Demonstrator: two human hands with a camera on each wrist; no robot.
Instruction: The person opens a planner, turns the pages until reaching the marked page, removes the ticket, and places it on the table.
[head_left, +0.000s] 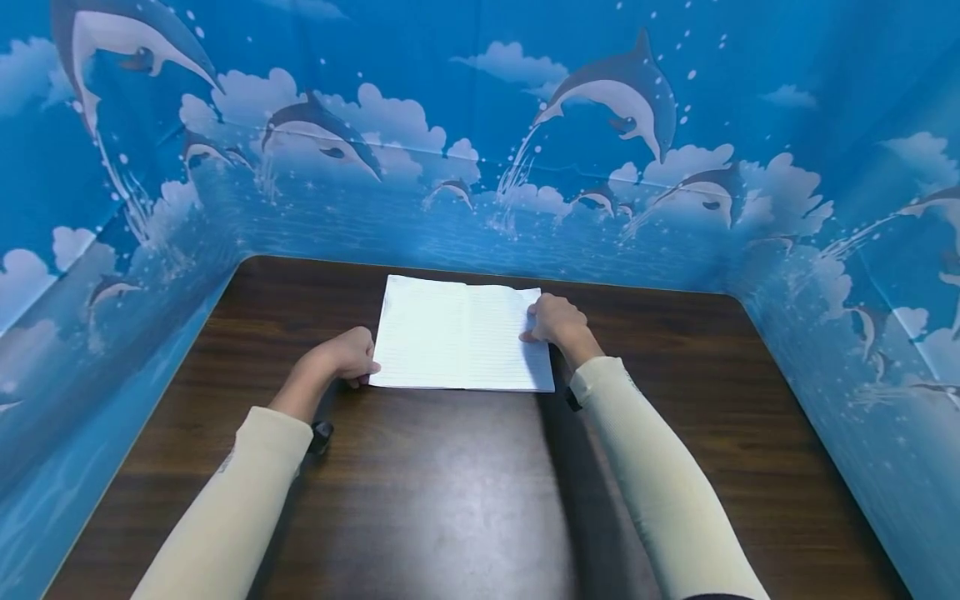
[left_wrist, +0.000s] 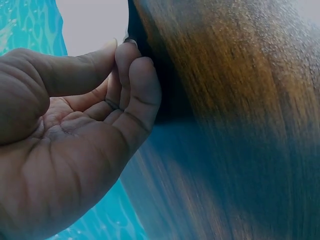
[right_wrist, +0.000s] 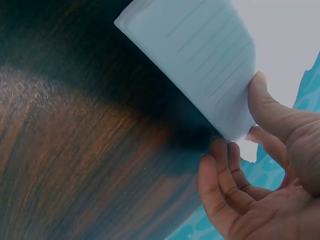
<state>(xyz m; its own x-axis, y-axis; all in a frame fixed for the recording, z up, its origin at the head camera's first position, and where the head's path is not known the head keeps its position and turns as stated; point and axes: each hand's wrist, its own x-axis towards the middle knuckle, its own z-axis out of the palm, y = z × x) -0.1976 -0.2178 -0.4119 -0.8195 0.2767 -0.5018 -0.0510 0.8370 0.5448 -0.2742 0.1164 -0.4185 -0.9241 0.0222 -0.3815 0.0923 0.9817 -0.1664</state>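
An open notebook (head_left: 431, 333) with white lined pages lies near the far edge of the table. My left hand (head_left: 347, 357) pinches its left edge near the lower corner; in the left wrist view the thumb and curled fingers (left_wrist: 142, 82) meet at the paper. At the notebook's right edge my right hand (head_left: 558, 321) grips the pages, thumb over the paper. The right wrist view shows lined pages (right_wrist: 210, 55) between the thumb and index finger, while the other fingers curl loosely below the edge.
The dark wood-grain table (head_left: 420, 475) has rounded far corners. A blue curtain (head_left: 465, 225) printed with dolphins and clouds surrounds it at the back and sides. Pale sleeves cover both arms, and a dark band (head_left: 321, 437) sits at the left wrist.
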